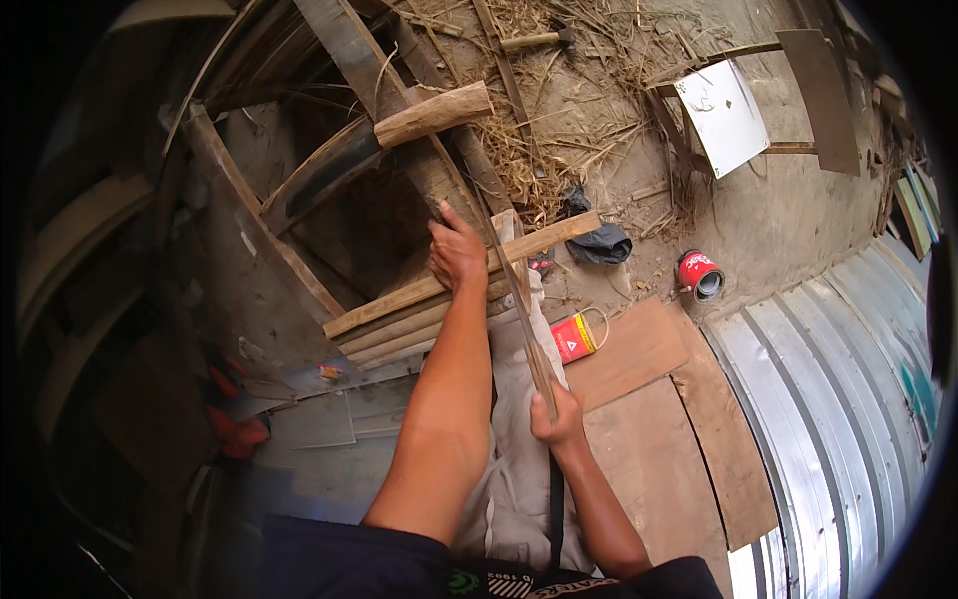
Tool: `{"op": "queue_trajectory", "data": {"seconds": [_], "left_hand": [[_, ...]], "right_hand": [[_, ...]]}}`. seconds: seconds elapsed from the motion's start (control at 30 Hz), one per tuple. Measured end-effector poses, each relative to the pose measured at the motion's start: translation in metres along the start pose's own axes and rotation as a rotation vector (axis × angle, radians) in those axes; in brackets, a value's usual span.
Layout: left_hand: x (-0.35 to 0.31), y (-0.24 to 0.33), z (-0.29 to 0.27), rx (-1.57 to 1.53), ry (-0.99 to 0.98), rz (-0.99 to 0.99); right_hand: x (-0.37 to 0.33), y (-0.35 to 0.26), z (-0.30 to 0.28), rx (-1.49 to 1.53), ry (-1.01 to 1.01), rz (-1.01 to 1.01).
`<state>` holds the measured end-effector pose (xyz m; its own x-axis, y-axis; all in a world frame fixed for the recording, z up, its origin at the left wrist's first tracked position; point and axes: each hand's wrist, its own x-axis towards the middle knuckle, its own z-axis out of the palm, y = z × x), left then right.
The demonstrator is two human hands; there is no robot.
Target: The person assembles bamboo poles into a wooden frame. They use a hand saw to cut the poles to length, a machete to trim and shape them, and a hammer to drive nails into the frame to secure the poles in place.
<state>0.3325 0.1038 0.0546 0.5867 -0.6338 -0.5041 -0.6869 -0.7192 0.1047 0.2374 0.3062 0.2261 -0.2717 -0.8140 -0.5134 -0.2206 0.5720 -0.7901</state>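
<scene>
My left hand point(460, 250) is closed on the lower end of a weathered plank point(344, 50), its thumb lying up along the wood. The plank slants up to the far left. My right hand point(562, 414) is wrapped round the lower end of a long, narrow, blade-like tool point(521, 299), seen nearly edge-on. Its upper part runs up beside the plank, close to my left hand; its exact kind is unclear. Under my left hand, a pale wooden bar point(399, 297) crosses the frame. A short split wood block point(436, 113) lies across the plank farther up.
A wooden frame point(269, 245) surrounds a dark hollow at left. Right of my hands are a red-yellow can point(573, 339), a red tin point(701, 274) and a black plastic bag point(602, 244). A hammer point(534, 41) lies among shavings. Plywood point(649, 449) and corrugated metal sheets point(838, 369) cover the lower right.
</scene>
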Motion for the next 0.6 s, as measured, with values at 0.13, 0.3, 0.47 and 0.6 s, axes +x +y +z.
{"op": "queue_trajectory", "data": {"seconds": [0.13,0.3,0.47,0.6], "left_hand": [[0.000,0.000,0.000,-0.035,-0.005,0.015],[0.001,0.000,-0.002,-0.020,-0.032,0.002],[0.002,0.002,-0.002,-0.019,-0.039,-0.008],[-0.003,0.003,-0.008,-0.028,-0.005,-0.020]], "right_hand": [[0.021,0.026,0.019,0.008,-0.021,0.068],[-0.043,0.001,-0.009,-0.039,0.026,0.000],[0.011,0.013,0.012,-0.047,-0.001,-0.022],[0.024,0.033,0.021,-0.065,-0.060,0.051]]}}
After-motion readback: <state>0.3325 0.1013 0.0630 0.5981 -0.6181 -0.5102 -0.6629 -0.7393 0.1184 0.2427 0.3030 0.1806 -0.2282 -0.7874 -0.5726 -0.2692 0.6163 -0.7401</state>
